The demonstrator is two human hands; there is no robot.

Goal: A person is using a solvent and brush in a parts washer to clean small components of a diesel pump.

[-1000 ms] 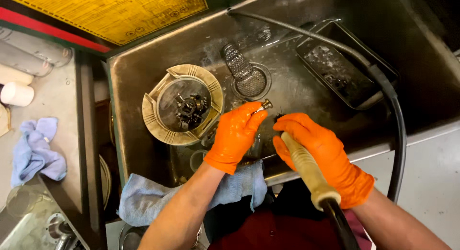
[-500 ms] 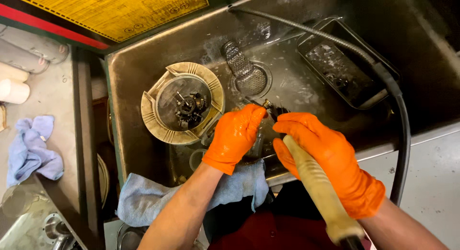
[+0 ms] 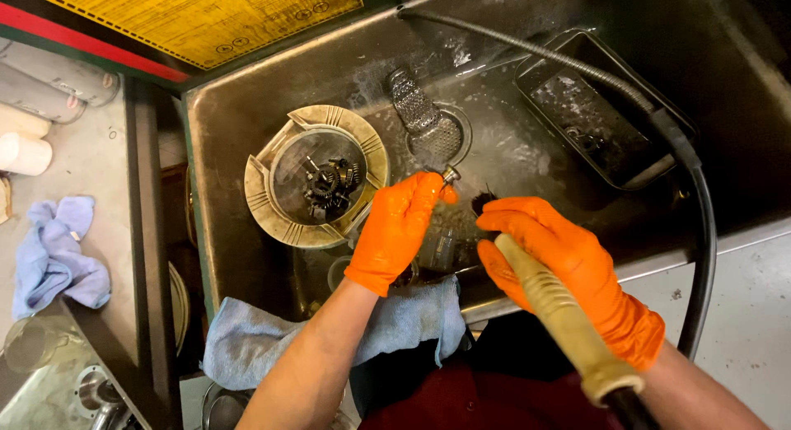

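Both my hands wear orange gloves over a wet metal wash basin (image 3: 247, 133). My left hand (image 3: 397, 226) pinches a small metal bolt-like part (image 3: 449, 175) at the fingertips. My right hand (image 3: 568, 265) grips the tan handle of a cleaning brush (image 3: 560, 315); its dark bristle tip (image 3: 482, 201) is just right of the small part. A black hose (image 3: 700, 257) runs from the handle up and around to the basin's back. To the left, a round tan metal housing (image 3: 272, 220) with dark gears inside sits in the basin.
A perforated metal strainer (image 3: 420, 117) lies over the drain. A black rectangular tray (image 3: 601, 117) rests at the basin's right. A blue cloth (image 3: 255, 343) hangs over the front rim; another blue rag (image 3: 53, 257) lies on the left bench near white cylinders (image 3: 25, 150).
My left hand has lifted the small part slightly up and to the right. The brush handle has tilted, its rear end swinging lower, with the bristle tip staying beside the part.
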